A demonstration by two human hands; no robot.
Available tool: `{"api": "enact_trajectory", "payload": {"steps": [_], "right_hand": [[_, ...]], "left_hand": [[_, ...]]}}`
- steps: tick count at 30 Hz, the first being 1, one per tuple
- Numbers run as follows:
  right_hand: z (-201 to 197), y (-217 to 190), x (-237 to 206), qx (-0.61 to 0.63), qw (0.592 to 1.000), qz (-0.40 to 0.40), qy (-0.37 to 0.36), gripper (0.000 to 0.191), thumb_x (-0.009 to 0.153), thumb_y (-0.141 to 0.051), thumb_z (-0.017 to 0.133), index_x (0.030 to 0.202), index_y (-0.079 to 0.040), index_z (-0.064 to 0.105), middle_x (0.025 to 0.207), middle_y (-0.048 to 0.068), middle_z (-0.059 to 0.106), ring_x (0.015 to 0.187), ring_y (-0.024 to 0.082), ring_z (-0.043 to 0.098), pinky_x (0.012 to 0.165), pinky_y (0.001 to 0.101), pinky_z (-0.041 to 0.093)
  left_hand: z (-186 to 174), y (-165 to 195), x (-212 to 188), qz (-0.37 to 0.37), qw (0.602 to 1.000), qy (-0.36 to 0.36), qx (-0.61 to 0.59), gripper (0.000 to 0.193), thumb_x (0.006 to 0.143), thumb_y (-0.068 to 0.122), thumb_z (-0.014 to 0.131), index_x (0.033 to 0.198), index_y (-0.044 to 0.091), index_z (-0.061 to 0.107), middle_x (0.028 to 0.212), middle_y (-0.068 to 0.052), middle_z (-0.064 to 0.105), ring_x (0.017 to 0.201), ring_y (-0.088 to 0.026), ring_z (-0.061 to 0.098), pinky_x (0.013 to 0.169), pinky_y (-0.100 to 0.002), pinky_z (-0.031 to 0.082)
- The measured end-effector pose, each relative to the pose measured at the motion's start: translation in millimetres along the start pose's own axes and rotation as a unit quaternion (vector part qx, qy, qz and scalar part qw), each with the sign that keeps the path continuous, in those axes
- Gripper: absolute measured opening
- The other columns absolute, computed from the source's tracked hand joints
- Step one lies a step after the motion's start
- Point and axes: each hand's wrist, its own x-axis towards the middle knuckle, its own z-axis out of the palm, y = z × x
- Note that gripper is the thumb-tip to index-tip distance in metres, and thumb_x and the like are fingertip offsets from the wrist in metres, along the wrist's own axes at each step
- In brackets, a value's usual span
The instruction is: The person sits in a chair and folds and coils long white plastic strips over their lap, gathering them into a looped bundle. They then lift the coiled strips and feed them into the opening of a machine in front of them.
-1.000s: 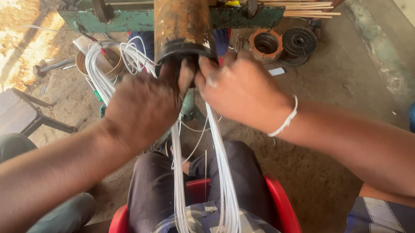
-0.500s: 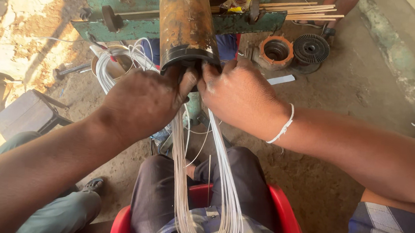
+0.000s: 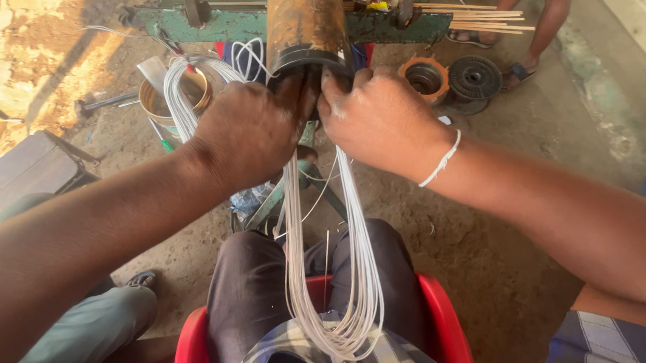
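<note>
At far left a tin point(image 3: 174, 95) sits on the floor beside loose wire. The left hand point(image 3: 254, 131) has stayed closed on the white wire bundle point(image 3: 339, 281) at the mouth of the rusty cylinder point(image 3: 308, 21). The right hand point(image 3: 380, 121) has shifted little, fingers pinched on the same strands, so feeding continues. The bundle loops down into the lap above the red chair point(image 3: 442, 326).
</note>
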Motion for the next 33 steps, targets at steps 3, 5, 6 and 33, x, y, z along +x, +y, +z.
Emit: {"api": "enact_trajectory", "payload": {"steps": [3,5,6,33], "right_hand": [[-3,3,-1,0.019,0.999,-0.003,-0.033,0.026,0.082,-0.023,0.064,0.097,-0.004,0.074,0.108,0.019,0.073,0.058,0.022,0.068,0.050,0.0341,0.052],[-7,5,-2,0.021,0.999,0.012,-0.026,0.026,0.081,-0.023,0.064,0.096,-0.005,0.075,0.107,0.019,0.073,0.055,0.021,0.067,0.046,0.0338,0.051],[-9,6,-2,0.011,0.999,0.012,-0.049,0.022,0.082,-0.023,0.064,0.092,-0.006,0.075,0.101,0.015,0.072,0.057,0.021,0.068,0.046,0.0359,0.051],[-15,20,-21,-0.053,0.994,0.044,-0.083,0.016,0.085,-0.019,0.062,0.089,-0.008,0.073,0.095,0.011,0.073,0.054,0.020,0.068,0.047,0.0332,0.050]], "left_hand": [[8,2,0,0.017,0.996,0.087,-0.007,0.065,0.096,0.052,0.052,0.130,-0.004,0.056,0.105,-0.015,0.066,0.076,-0.026,0.072,0.063,-0.038,0.056],[7,1,3,0.021,0.987,0.154,-0.033,0.047,0.097,0.023,0.055,0.133,-0.006,0.055,0.103,-0.017,0.068,0.072,-0.025,0.073,0.057,-0.038,0.057],[5,1,6,0.013,0.988,0.151,-0.040,0.047,0.096,0.021,0.055,0.134,-0.007,0.055,0.103,-0.018,0.069,0.072,-0.025,0.073,0.056,-0.038,0.057],[4,18,38,0.085,0.989,0.120,-0.028,0.022,0.088,0.024,0.065,0.091,0.007,0.078,0.096,-0.012,0.068,0.075,-0.023,0.070,0.055,-0.040,0.051]]}}
